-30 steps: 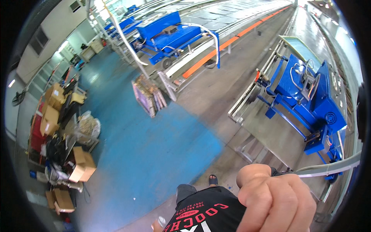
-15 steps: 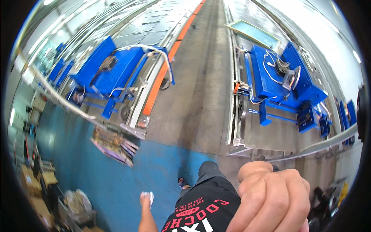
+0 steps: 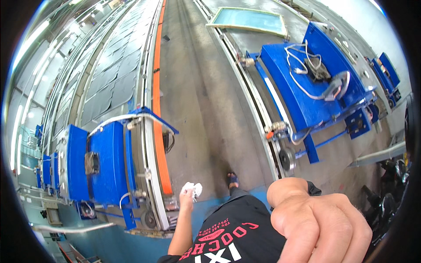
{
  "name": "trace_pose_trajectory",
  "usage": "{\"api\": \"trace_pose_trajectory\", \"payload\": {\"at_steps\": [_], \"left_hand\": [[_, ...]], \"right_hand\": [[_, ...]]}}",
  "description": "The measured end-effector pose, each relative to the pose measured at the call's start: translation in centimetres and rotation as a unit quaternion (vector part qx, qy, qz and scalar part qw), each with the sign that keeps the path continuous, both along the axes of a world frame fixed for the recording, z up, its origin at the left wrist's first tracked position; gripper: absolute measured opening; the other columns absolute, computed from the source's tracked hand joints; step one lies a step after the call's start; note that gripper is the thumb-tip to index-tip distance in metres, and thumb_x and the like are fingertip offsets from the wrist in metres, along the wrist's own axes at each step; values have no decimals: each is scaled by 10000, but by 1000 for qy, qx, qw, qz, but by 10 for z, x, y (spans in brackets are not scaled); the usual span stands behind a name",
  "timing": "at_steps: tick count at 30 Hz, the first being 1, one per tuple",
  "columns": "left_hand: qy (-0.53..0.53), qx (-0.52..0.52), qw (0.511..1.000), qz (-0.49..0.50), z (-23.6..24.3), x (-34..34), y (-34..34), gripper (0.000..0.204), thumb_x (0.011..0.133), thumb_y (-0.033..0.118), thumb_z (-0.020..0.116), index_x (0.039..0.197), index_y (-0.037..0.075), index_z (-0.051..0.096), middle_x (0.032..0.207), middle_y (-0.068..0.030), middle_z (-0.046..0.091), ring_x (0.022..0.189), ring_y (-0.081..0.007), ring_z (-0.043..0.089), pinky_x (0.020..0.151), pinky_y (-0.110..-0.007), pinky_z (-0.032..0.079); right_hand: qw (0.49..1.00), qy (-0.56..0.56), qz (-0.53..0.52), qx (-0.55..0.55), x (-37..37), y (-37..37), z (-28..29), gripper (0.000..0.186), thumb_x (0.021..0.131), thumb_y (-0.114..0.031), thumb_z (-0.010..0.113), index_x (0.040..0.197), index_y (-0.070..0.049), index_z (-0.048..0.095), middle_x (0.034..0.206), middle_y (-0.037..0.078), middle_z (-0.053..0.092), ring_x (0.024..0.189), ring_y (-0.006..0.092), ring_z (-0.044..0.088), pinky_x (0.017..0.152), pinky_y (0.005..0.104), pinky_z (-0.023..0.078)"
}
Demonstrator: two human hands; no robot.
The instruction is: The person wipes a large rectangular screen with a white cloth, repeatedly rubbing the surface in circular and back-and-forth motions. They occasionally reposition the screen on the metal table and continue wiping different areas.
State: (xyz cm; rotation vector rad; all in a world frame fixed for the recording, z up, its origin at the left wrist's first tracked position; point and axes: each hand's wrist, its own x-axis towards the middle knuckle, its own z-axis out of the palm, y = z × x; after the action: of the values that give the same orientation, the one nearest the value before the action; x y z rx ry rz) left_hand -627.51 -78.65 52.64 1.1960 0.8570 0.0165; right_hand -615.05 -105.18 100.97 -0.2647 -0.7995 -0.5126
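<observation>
My left hand (image 3: pixel 187 199) hangs low beside my body, its fingers closed round a crumpled white wad (image 3: pixel 197 189), which could be cloth or paper. My right hand (image 3: pixel 324 225) is raised very near the camera at the lower right. Its fingers are curled and pressed together, and their tips and whatever they may hold are hidden. A black band (image 3: pixel 314 189) shows beside the right wrist. Both hands are apart from the machines. Below lies my black shirt (image 3: pixel 245 219) with red and white print, and one sandalled foot (image 3: pixel 232 179) on the floor.
A grey aisle (image 3: pixel 201 101) runs ahead between long tables with rails and an orange strip (image 3: pixel 158 144). Blue wheeled carriages (image 3: pixel 107 158) stand at the left, and another blue carriage (image 3: pixel 294 87) with cables at the right. A framed screen (image 3: pixel 247 19) lies on the right table.
I have moved forward into the aisle, and the blue carriages now sit closer on both sides. My left hand has swung up and forward with the white wad. The right hand stays raised.
</observation>
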Motion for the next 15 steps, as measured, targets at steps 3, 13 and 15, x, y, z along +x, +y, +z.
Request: {"api": "trace_pose_trajectory", "payload": {"at_steps": [3, 13, 15], "left_hand": [[-33, 20, 999, 13, 41, 84, 42, 445, 972, 56, 626, 1405, 11, 538, 1124, -68, 712, 887, -157, 720, 589, -305, 580], [-157, -80, 984, -35, 59, 379, 159, 420, 1033, 91, 577, 1444, 29, 518, 1321, -82, 656, 1077, -181, 694, 712, -323, 594], [-144, -116, 981, -50, 85, 447, 178, 431, 1037, 98, 573, 1457, 31, 505, 1324, -79, 655, 1077, -182, 695, 719, -327, 596]], "right_hand": [[994, -76, 21, -72, 80, 29, 2, 385, 1036, -191, 586, 728, -5, 721, 752, 112, 728, 749, 224, 703, 701, 306, 573], [951, -85, 70, -290, 293, 174, 9, 463, 1014, -358, 597, 796, 38, 698, 889, 148, 735, 801, 333, 704, 779, 398, 582], [898, -146, 108, -401, 364, 201, -8, 530, 973, -457, 627, 854, 54, 701, 976, 172, 732, 859, 367, 703, 832, 463, 580]]}}
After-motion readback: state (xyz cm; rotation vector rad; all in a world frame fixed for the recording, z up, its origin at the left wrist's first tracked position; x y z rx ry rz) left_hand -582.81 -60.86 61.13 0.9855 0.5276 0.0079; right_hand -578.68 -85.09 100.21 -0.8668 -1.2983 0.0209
